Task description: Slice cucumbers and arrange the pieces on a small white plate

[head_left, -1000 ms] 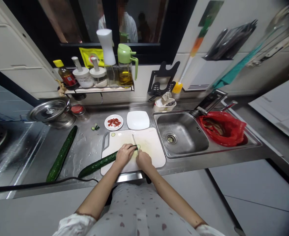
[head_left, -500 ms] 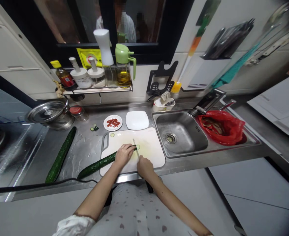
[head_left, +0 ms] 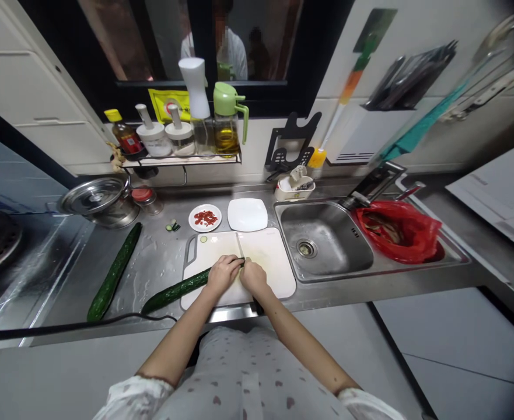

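Note:
A long dark-green cucumber (head_left: 175, 293) lies aslant, its right part on the white cutting board (head_left: 276, 256) and its left end over the steel counter. My left hand (head_left: 222, 273) is closed around the cucumber near its cut end. Beside it, my right hand (head_left: 253, 276) grips a knife (head_left: 240, 244), whose thin blade points away from me across the board, close to my left fingertips. The knife's handle is mostly hidden in the right hand. One pale cucumber slice (head_left: 203, 238) lies at the board's far left corner.
Behind the board stand a small plate of chopped red pieces (head_left: 205, 218) and a white square plate (head_left: 247, 214). Another cucumber (head_left: 114, 274), small cucumber bits (head_left: 172, 225) and a lidded pot (head_left: 97, 198) are left. A sink (head_left: 327, 245) and red bag (head_left: 399, 233) are right.
My right hand has pushed the knife forward, away from me, and now sits close beside my left hand. The slice seen by the blade is now hidden. The camera view has shifted slightly.

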`<action>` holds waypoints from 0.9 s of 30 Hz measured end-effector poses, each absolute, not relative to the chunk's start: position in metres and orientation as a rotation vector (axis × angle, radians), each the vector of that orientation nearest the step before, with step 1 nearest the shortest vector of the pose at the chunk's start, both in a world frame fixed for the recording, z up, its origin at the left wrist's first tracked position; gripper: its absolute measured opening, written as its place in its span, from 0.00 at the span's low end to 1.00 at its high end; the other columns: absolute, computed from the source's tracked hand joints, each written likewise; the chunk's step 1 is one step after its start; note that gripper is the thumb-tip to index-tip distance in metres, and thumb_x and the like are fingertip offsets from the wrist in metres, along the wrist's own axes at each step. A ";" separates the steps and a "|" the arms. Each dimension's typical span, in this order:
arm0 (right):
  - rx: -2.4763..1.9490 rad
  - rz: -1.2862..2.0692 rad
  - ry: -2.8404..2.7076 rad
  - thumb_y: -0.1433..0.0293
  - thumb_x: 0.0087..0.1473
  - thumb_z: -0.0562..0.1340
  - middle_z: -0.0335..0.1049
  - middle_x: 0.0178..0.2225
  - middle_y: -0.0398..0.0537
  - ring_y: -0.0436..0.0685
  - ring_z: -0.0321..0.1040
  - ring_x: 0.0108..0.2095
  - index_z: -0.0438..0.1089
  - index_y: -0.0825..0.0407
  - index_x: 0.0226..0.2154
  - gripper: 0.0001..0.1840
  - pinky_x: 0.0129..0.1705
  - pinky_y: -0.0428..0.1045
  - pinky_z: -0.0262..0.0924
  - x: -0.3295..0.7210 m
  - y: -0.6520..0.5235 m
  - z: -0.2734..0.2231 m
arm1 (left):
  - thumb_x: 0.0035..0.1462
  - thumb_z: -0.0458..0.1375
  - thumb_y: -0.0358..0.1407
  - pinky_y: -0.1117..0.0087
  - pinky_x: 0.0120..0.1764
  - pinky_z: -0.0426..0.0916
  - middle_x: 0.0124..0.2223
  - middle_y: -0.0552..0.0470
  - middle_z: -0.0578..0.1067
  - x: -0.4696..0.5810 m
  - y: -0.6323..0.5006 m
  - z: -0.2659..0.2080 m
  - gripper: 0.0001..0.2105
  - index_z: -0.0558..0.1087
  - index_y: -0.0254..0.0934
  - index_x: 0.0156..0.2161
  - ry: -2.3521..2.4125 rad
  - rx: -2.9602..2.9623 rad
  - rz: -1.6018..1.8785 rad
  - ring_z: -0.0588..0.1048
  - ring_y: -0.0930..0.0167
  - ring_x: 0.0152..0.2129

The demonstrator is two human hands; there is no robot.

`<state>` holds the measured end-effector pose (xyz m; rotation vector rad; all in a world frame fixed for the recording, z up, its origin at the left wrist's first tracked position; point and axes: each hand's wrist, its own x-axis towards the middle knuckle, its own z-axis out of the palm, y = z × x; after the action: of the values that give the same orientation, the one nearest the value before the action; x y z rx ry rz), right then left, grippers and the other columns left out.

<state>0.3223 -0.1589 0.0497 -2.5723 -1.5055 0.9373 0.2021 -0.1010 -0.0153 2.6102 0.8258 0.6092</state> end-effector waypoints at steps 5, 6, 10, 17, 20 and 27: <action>-2.569 0.933 -1.513 0.72 0.59 0.49 0.72 0.44 0.60 0.59 0.69 0.46 0.64 0.58 0.49 0.18 0.42 0.49 0.59 0.323 -0.157 0.049 | 0.61 0.52 0.33 0.65 0.47 0.68 0.45 0.50 0.74 0.202 -0.101 -0.015 0.13 0.74 0.44 0.48 0.826 2.610 0.606 0.70 0.69 0.42; -2.569 0.935 -1.513 0.72 0.59 0.49 0.72 0.44 0.60 0.60 0.69 0.46 0.64 0.59 0.50 0.18 0.43 0.49 0.59 0.323 -0.157 0.049 | 0.61 0.52 0.33 0.66 0.47 0.68 0.45 0.50 0.74 0.201 -0.102 -0.014 0.13 0.74 0.44 0.48 0.825 2.612 0.609 0.70 0.69 0.42; -2.571 0.945 -1.513 0.74 0.59 0.49 0.72 0.44 0.61 0.60 0.69 0.47 0.61 0.59 0.52 0.20 0.43 0.50 0.60 0.321 -0.165 0.050 | 0.61 0.52 0.34 0.66 0.46 0.68 0.45 0.50 0.74 0.202 -0.102 -0.012 0.13 0.74 0.44 0.48 0.818 2.623 0.615 0.70 0.69 0.42; -2.637 0.962 -1.530 0.75 0.58 0.49 0.72 0.42 0.61 0.61 0.70 0.46 0.63 0.58 0.47 0.16 0.41 0.51 0.60 0.315 -0.194 0.049 | 0.61 0.53 0.34 0.67 0.46 0.68 0.45 0.50 0.74 0.202 -0.103 -0.012 0.12 0.74 0.44 0.47 0.835 2.621 0.615 0.69 0.69 0.42; -2.645 0.960 -1.536 0.75 0.57 0.49 0.72 0.40 0.61 0.61 0.70 0.45 0.63 0.58 0.46 0.15 0.41 0.50 0.60 0.312 -0.209 0.048 | 0.61 0.53 0.34 0.67 0.46 0.68 0.45 0.50 0.74 0.202 -0.103 -0.014 0.12 0.74 0.43 0.47 0.835 2.624 0.621 0.69 0.69 0.42; -2.654 0.960 -1.544 0.78 0.57 0.48 0.73 0.39 0.62 0.60 0.71 0.43 0.63 0.59 0.47 0.17 0.39 0.49 0.58 0.309 -0.236 0.048 | 0.61 0.52 0.34 0.67 0.47 0.67 0.45 0.50 0.74 0.202 -0.103 -0.017 0.12 0.74 0.44 0.47 0.852 2.616 0.615 0.69 0.69 0.42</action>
<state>0.3093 -0.2360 0.0484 -2.6537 -1.5437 0.9600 0.2019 -0.1029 -0.0165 2.6159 0.8521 0.6149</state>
